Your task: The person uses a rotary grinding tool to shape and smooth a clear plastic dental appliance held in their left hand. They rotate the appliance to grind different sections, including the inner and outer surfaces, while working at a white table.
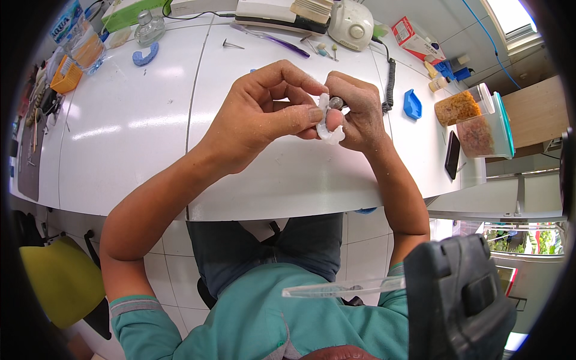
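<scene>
Both my hands meet above the white table, near its middle. Between the thumb and fingertips of my left hand (270,105) is a translucent white, horseshoe-shaped dental tray (330,137). My right hand (363,114) is closed round a handpiece (337,103); only its rounded metal end shows, close beside the tray. A fingertip pokes into the tray's curve. Whitish dust coats the fingers, more heavily on my right hand. The handpiece's body is hidden in the right palm, and a black coiled cord (390,84) runs down behind that hand.
A white control unit (351,25) stands at the back, near a purple-handled tool (276,42) and small burs. Left lie a blue dental mould (146,54), a glass bottle (149,29) and an orange basket (66,74). Right are a blue tray (413,104), food containers (480,129) and a phone (452,155).
</scene>
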Motion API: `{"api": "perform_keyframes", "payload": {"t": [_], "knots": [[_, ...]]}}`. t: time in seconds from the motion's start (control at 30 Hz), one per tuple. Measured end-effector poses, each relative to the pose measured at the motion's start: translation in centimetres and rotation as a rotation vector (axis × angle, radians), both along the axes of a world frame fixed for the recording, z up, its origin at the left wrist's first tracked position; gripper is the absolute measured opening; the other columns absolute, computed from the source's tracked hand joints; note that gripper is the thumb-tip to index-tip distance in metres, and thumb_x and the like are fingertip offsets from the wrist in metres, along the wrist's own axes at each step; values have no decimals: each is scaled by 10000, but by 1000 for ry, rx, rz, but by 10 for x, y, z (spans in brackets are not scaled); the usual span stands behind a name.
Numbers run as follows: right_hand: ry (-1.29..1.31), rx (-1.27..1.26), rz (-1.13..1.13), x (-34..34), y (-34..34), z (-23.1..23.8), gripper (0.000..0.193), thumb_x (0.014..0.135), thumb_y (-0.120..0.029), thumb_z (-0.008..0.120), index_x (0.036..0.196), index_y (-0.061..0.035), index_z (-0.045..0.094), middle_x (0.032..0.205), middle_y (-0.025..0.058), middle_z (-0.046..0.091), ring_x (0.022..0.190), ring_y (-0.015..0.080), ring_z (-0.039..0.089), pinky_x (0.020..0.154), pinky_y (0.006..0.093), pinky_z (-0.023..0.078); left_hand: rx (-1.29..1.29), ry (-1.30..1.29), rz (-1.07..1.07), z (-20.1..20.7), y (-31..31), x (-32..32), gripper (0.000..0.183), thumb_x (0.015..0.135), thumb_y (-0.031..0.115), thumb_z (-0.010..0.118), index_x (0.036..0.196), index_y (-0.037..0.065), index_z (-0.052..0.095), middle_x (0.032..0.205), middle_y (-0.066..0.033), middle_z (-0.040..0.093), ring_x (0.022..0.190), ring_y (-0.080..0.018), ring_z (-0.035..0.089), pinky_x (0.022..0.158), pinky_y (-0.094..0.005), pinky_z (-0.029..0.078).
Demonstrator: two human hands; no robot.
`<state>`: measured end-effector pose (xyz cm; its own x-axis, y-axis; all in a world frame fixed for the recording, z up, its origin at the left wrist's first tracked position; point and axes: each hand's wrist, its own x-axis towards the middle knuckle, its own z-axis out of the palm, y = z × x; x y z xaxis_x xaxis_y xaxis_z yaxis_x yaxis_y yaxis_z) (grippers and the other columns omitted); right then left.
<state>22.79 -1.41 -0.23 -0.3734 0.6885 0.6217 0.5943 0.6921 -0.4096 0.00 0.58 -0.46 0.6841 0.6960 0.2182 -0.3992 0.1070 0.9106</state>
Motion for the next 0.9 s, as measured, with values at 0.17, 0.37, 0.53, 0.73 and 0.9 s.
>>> {"api": "perform_keyframes", "payload": {"t": [0.17, 0.37, 0.53, 0.73, 0.9], "knots": [[12, 4, 1, 0, 0, 1, 641, 889, -730, 672, 721, -115, 603, 622, 2, 509, 529, 141, 515, 463, 288, 328, -10, -34, -12, -1, 1, 0, 320, 924, 124, 787, 1209, 66, 654, 957, -35, 661, 896, -89, 670, 767, -247, 612], [41, -31, 24, 0, 0, -1, 641, 879, -736, 676, 729, -116, 610, 623, 1, 512, 532, 143, 523, 464, 285, 339, -3, -23, -10, 0, 1, 0, 322, 922, 109, 787, 1212, 65, 655, 945, -32, 653, 884, -93, 664, 766, -251, 610], [27, -28, 10, -2, -1, 0, 633, 881, -734, 674, 733, -121, 614, 620, 2, 513, 531, 144, 531, 463, 287, 347, -5, -23, -9, 0, 1, 0, 310, 927, 96, 782, 1209, 65, 658, 941, -31, 651, 878, -91, 664, 755, -252, 609], [20, -28, 4, -1, -1, -1, 638, 880, -738, 670, 724, -123, 603, 620, 1, 514, 535, 143, 537, 463, 286, 351, -7, -18, -6, 1, 0, 1, 303, 927, 87, 780, 1204, 62, 656, 936, -32, 652, 867, -91, 671, 743, -250, 609], [29, -40, 6, -1, -1, -2, 649, 879, -746, 662, 706, -125, 590, 617, -1, 505, 533, 144, 529, 463, 287, 343, -19, -23, -11, 2, -1, 0, 304, 927, 79, 777, 1203, 61, 652, 932, -33, 656, 868, -91, 673, 745, -249, 610]]}}
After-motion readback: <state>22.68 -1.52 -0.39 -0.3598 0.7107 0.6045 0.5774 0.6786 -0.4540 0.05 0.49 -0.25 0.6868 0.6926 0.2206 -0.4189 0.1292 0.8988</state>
